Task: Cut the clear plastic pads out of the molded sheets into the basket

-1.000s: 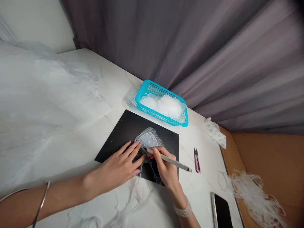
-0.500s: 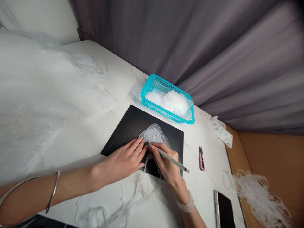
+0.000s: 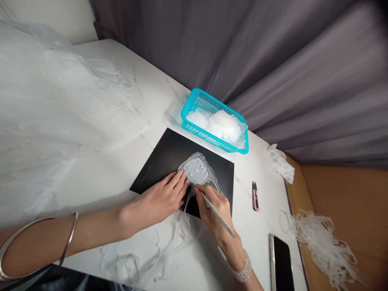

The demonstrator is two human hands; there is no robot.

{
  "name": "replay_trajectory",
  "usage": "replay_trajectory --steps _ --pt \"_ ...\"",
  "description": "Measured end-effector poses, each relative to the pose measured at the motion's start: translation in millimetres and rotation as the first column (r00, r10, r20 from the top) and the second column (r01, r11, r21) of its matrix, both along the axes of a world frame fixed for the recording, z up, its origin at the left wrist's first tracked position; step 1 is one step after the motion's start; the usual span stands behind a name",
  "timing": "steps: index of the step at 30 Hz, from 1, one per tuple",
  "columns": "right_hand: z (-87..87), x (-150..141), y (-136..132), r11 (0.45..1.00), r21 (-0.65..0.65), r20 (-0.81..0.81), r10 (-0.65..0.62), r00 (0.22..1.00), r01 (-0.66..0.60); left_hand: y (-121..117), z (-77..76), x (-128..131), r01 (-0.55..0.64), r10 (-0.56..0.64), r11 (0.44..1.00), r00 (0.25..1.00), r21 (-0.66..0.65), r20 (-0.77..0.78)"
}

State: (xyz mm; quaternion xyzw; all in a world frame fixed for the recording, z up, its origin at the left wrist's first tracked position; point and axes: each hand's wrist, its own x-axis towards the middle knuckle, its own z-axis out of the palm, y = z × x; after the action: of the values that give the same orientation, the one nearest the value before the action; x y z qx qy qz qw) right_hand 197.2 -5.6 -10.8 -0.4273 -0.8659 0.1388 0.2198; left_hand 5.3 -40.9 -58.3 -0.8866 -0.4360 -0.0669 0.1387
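My left hand point(image 3: 163, 194) lies flat with its fingers stretched out, fingertips pressing the lower left edge of a translucent grey-white moulded piece point(image 3: 197, 171). This piece has small raised shapes and thin, clear excess film around it. Below it, my right hand point(image 3: 215, 210) pinches a slim, pale pen-like tool point(image 3: 218, 216). The tool's tip points at the lower edge of the piece, but my fingers hide what kind of tip it is. Under both hands is a black mat point(image 3: 160, 157). Thin strips of clear film loop down between the hands.
Behind the mat, a turquoise basket point(image 3: 188, 108) holds white bundles point(image 3: 224, 126). Pink thread snips point(image 3: 255, 197) and a phone point(image 3: 281, 262) lie to the right. Clear offcuts point(image 3: 324, 242) hang over a cardboard box point(image 3: 357, 202). Translucent plastic sheeting point(image 3: 60, 101) covers the left side.
My right hand has moved slightly down and right, and the tool has turned steeper. My left fingers still press the piece, more of which now shows. The whole view has shifted a little.
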Motion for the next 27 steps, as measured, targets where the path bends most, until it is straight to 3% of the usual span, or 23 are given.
replay_trajectory --steps 10,17,23,27 --pt "-10.5 -6 14 0.979 0.157 -0.003 0.133 0.991 -0.131 10 9.6 -8 0.167 -0.164 0.986 0.983 -0.028 0.081" --pt "-23.3 0 26 0.963 0.126 0.085 0.231 0.969 -0.240 11 5.7 -10 0.138 -0.125 0.988 0.977 -0.064 0.171" --pt "-15.7 -2 21 0.940 0.110 0.186 0.300 0.935 -0.324 13 1.1 -10 0.135 -0.104 0.986 0.959 -0.102 0.264" --pt "-15.3 4 28 0.958 0.042 0.021 0.281 0.959 -0.282 18 2.1 -11 0.163 -0.119 0.978 0.948 -0.128 0.296"
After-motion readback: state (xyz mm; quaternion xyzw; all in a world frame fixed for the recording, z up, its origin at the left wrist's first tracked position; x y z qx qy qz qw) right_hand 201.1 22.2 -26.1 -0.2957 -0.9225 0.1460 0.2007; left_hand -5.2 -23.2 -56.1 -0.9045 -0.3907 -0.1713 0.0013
